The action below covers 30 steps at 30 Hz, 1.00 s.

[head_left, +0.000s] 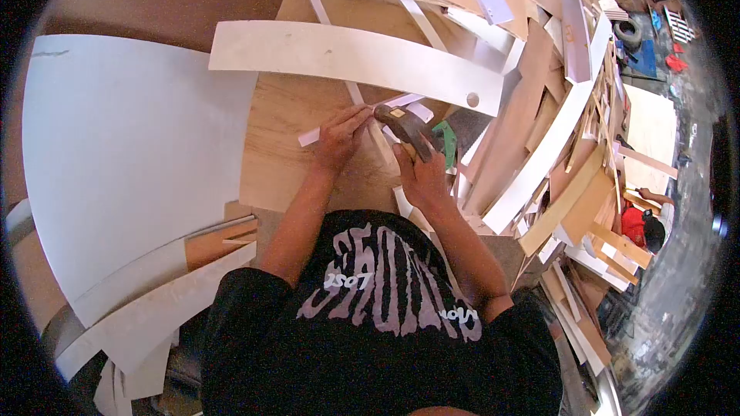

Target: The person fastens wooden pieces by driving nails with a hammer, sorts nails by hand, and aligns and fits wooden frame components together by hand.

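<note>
My right hand (422, 173) is closed around the handle of a hammer (405, 125). The dark hammer head lies close to the fingertips of my left hand (339, 139). Those fingers are pinched together at a narrow pale wooden strip (379, 145), and whatever sits between them is too small to make out. Under the strip is a plywood sheet (281, 146). Just beyond both hands, a long white board (347, 58) with a round mark near its right end lies across the work. A green-handled saw (445, 139) rests right of the hammer, partly hidden.
A large white panel (131, 154) covers the left side. Offcuts and long boards (539, 162) are piled on the right. Cut white pieces (166, 293) lie at lower left. At far right, another person in red (634, 223) works near the dark floor (686, 262).
</note>
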Tool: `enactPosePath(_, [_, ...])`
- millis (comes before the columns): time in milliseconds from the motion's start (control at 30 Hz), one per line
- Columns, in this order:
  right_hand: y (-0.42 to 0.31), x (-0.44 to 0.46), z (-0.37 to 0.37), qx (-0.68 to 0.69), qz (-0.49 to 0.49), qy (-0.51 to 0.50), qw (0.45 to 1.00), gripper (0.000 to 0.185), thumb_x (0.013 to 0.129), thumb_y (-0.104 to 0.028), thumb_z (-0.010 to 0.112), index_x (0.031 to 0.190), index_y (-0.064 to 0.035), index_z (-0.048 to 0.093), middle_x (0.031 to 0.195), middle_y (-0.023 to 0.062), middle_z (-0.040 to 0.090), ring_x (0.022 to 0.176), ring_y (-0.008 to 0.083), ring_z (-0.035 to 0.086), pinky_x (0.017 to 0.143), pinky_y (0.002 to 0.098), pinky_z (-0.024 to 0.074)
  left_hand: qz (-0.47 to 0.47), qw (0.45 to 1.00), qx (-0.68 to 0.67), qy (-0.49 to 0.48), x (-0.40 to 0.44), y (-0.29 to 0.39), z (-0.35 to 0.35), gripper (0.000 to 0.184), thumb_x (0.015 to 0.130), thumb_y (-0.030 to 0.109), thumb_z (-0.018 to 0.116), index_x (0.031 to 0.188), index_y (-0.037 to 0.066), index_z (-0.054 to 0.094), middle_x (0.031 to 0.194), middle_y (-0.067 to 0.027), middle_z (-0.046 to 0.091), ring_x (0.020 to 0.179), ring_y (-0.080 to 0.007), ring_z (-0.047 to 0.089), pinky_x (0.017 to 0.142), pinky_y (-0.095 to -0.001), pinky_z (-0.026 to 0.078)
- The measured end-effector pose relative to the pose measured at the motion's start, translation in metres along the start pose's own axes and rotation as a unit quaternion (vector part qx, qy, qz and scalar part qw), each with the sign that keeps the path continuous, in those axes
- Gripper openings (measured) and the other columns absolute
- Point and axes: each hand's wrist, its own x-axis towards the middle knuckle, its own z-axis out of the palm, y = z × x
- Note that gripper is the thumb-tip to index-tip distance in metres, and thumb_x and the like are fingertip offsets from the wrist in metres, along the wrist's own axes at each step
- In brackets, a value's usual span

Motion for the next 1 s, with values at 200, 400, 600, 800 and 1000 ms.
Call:
enactPosePath(200, [0.003, -0.002, -0.001, -0.058, 0.05, -0.058, 0.995, 0.037, 0.098, -0.038, 0.051, 0.109, -0.0041, 0.061, 0.072, 0.024, 0.064, 0.067, 0.0454, 0.063, 0.063, 0.0563, 0.0483, -0.129, 0.986, -0.096, -0.034, -0.016, -0.029, 0.022, 0.018, 0.083, 0.004, 0.069, 0.101, 0.004, 0.073, 0.104, -0.0114, 0.072, 0.093, -0.0282, 0.07, 0.08, -0.0372, 0.057])
enactPosePath(400, [0.003, 0.003, 0.005, -0.083, 0.077, -0.077, 0.991, 0.039, 0.098, -0.037, 0.051, 0.115, -0.0027, 0.061, 0.073, 0.0248, 0.064, 0.069, 0.0466, 0.063, 0.065, 0.0571, 0.048, 0.013, 0.999, 0.04, -0.008, -0.007, -0.021, 0.015, 0.017, 0.083, 0.006, 0.069, 0.1, 0.004, 0.072, 0.105, -0.0115, 0.071, 0.093, -0.028, 0.07, 0.079, -0.0357, 0.058])
enactPosePath(600, [-0.011, -0.003, -0.01, -0.041, 0.002, 0.042, 0.998, 0.038, 0.098, -0.034, 0.054, 0.115, -0.0009, 0.06, 0.077, 0.0267, 0.065, 0.073, 0.0475, 0.063, 0.067, 0.0555, 0.0491, 0.007, 0.999, 0.037, 0.014, -0.011, -0.021, 0.015, 0.02, 0.082, 0.01, 0.072, 0.102, 0.006, 0.071, 0.101, -0.0096, 0.071, 0.087, -0.0295, 0.069, 0.075, -0.0369, 0.057])
enactPosePath(800, [0.0, -0.013, -0.011, -0.034, 0.097, -0.015, 0.995, 0.036, 0.098, -0.034, 0.055, 0.11, -0.0009, 0.062, 0.081, 0.0287, 0.065, 0.076, 0.0482, 0.063, 0.068, 0.0542, 0.0494, -0.356, 0.932, -0.069, 0.03, -0.046, 0.011, 0.013, 0.038, 0.084, 0.025, 0.076, 0.11, 0.0, 0.065, 0.102, -0.0176, 0.068, 0.089, -0.0265, 0.066, 0.08, -0.0359, 0.052])
enactPosePath(1000, [0.002, -0.011, -0.01, -0.035, 0.083, -0.058, 0.994, 0.044, 0.099, -0.038, 0.052, 0.109, 0.0041, 0.062, 0.083, 0.03, 0.065, 0.081, 0.048, 0.062, 0.073, 0.0526, 0.0463, -0.51, 0.841, -0.159, -0.081, -0.073, -0.001, 0.053, 0.059, 0.094, 0.051, 0.055, 0.119, -0.003, 0.061, 0.107, -0.0163, 0.066, 0.098, -0.0254, 0.063, 0.092, -0.036, 0.046])
